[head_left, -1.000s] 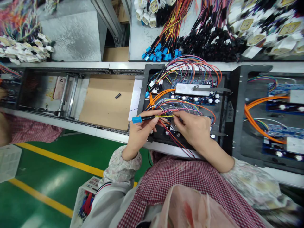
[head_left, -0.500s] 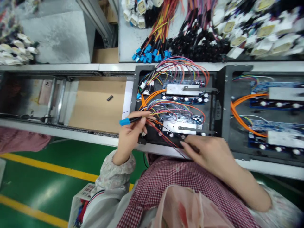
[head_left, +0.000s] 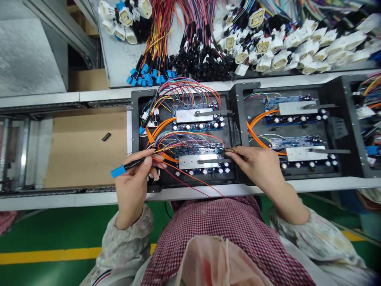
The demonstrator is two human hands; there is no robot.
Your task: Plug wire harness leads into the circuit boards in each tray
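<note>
My left hand (head_left: 133, 176) is closed around a wire harness whose black sleeve ends in a blue connector (head_left: 118, 171). Loose red and orange wires (head_left: 190, 177) trail from it across the near side of a black housing (head_left: 181, 185). At the right end of the nearer circuit board (head_left: 216, 148), my right hand (head_left: 253, 161) pinches with thumb and forefinger; a thin wire end seems to be between them, partly hidden. A metal bar (head_left: 199, 161) lies over that board. The farther board (head_left: 195, 115) carries many coloured wires curving to its top edge.
A second housing with two boards (head_left: 300, 153) stands to the right. Behind lie piles of blue connectors (head_left: 147, 75), black connectors (head_left: 202, 63) and white connectors (head_left: 279, 61). On the left, a small black piece (head_left: 106, 136) rests on brown board (head_left: 86, 159).
My right hand has gone from the housing's near edge up to the nearer board's right end. My left hand still holds the harness. The camera view has shifted rightward.
</note>
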